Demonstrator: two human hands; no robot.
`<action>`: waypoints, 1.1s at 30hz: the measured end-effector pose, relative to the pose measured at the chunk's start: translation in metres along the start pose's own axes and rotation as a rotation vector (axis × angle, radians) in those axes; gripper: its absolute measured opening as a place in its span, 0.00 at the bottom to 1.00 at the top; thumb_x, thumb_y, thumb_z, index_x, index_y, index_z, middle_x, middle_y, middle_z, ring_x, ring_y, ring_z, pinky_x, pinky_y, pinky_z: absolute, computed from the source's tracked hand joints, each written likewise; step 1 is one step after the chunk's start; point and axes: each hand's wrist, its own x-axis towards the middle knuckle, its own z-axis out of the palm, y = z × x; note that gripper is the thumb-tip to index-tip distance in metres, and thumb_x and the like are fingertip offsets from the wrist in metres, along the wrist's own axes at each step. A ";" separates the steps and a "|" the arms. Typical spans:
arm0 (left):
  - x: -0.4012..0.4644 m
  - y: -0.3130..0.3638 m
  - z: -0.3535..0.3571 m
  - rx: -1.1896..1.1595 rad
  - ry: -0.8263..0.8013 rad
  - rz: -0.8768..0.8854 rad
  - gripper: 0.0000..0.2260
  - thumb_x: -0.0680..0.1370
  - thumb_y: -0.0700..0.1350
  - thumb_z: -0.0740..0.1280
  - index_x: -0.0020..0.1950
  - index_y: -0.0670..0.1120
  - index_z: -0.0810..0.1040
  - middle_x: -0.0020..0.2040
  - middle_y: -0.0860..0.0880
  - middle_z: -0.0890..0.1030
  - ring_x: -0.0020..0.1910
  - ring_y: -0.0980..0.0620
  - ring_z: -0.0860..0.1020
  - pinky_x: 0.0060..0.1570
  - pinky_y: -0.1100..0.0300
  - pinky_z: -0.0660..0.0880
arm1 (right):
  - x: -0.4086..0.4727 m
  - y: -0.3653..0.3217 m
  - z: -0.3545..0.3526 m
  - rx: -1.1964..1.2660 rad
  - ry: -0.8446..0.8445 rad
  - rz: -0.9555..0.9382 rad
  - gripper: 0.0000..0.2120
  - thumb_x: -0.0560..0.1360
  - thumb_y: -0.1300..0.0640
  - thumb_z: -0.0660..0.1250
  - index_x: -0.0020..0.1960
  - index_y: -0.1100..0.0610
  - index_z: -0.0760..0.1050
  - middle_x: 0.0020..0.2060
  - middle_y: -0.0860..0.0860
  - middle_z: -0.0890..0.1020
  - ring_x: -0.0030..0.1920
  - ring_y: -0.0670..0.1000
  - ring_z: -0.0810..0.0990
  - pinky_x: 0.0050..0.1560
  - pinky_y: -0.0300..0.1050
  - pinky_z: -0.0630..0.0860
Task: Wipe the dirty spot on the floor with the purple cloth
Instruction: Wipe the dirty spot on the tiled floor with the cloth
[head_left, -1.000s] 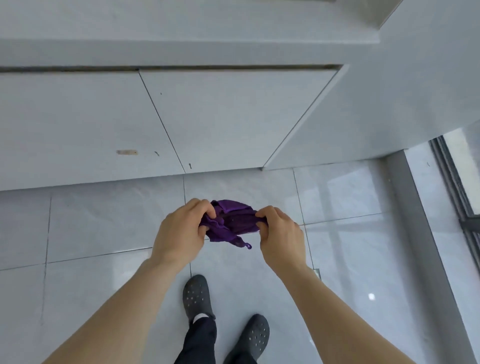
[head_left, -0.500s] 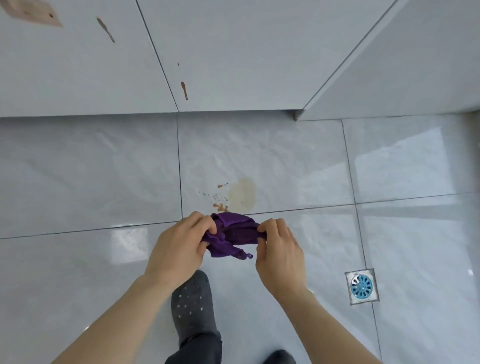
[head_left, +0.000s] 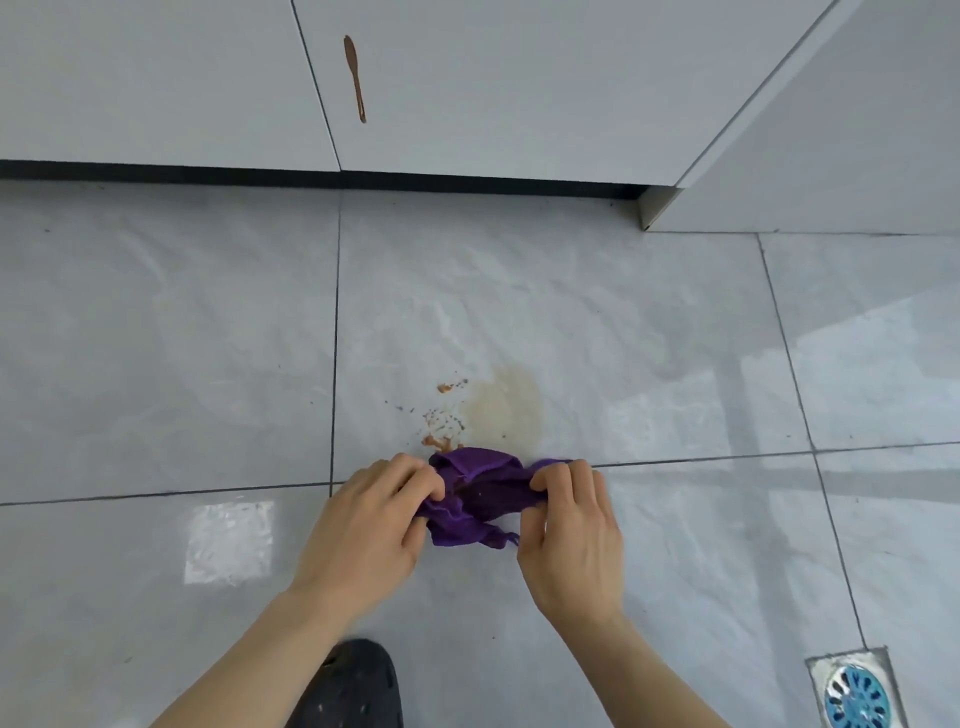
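You are looking down at a glossy grey tiled floor that runs to white cabinets at the far side, with a dark gap under their lower edge. A brown streak runs down the cabinet front just right of the door seam. On the floor, on the tile ahead of you, lies the spot: a pale tan smear with darker orange-brown crumbs and flecks at its left edge. At the near right corner a square metal drain with a blue grate is set into the floor, well apart from the spot.

Your two hands hold the cloth between them, just on the near side of the spot; its far edge overlaps the nearest crumbs as seen from above, though you cannot tell whether it touches the floor. The cloth is purple, bunched and creased, with a small tail hanging from its near edge. Your left hand is curled closed, fingers pinching the left end of the cloth. Your right hand is closed the same way on the right end, fingertips folded over the fabric and the back of the hand facing up. Both forearms are bare. A dark perforated shoe shows at the near edge, between your arms
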 end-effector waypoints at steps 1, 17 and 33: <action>0.003 -0.001 0.005 0.016 0.016 0.016 0.18 0.68 0.37 0.75 0.52 0.53 0.76 0.53 0.56 0.80 0.44 0.51 0.80 0.42 0.58 0.78 | 0.000 0.001 0.004 0.012 0.025 0.006 0.13 0.69 0.68 0.66 0.49 0.55 0.72 0.45 0.49 0.75 0.45 0.56 0.74 0.38 0.50 0.74; 0.029 -0.052 0.008 -0.068 0.271 -0.065 0.24 0.77 0.44 0.62 0.74 0.47 0.68 0.79 0.49 0.69 0.78 0.48 0.67 0.79 0.50 0.59 | 0.008 -0.053 0.076 -0.004 -0.115 0.110 0.48 0.76 0.23 0.50 0.82 0.57 0.54 0.82 0.58 0.55 0.83 0.58 0.44 0.79 0.70 0.47; 0.071 -0.086 0.029 0.305 0.227 -0.303 0.34 0.82 0.62 0.50 0.83 0.43 0.57 0.84 0.43 0.57 0.85 0.44 0.52 0.82 0.40 0.52 | 0.008 -0.025 0.101 -0.067 0.125 -0.006 0.36 0.77 0.32 0.65 0.77 0.51 0.66 0.72 0.57 0.70 0.80 0.64 0.59 0.76 0.73 0.57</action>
